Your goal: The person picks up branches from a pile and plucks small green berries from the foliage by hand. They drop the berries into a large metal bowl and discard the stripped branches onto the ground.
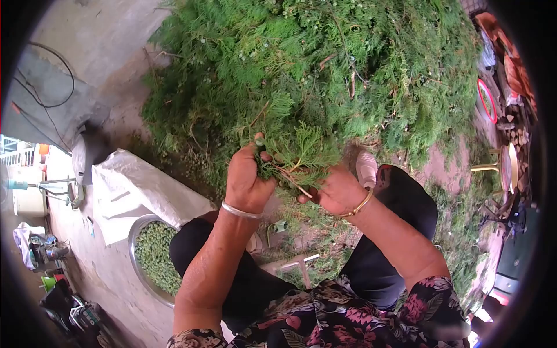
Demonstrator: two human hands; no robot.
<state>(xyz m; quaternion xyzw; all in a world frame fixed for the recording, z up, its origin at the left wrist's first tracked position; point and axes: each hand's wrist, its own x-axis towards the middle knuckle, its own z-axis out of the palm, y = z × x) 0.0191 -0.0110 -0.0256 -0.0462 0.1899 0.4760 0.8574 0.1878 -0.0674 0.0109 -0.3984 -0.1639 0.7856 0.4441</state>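
Note:
Between my hands is a cypress sprig (pixel 307 152) with flat green fronds and a thin brown stem. My left hand (pixel 248 184), with a silver bangle at the wrist, is closed around its leafy left part, fingertips up among the fronds. My right hand (pixel 341 190), wearing a gold bangle, pinches the stem near its lower end. Just beyond both hands rises a large heap of cut cypress branches (pixel 319 64). Beside my left knee, a round metal basin (pixel 133 249) holds many small green cones (pixel 158 255).
A white sheet or sack (pixel 136 182) lies next to the basin on the concrete floor (pixel 110 278). Loose greenery surrounds my feet, one in a pale shoe (pixel 366 168). At right are a small round stool (pixel 509 168) and a pink-rimmed oval thing (pixel 487 101). Black cables (pixel 72 81) hang upper left.

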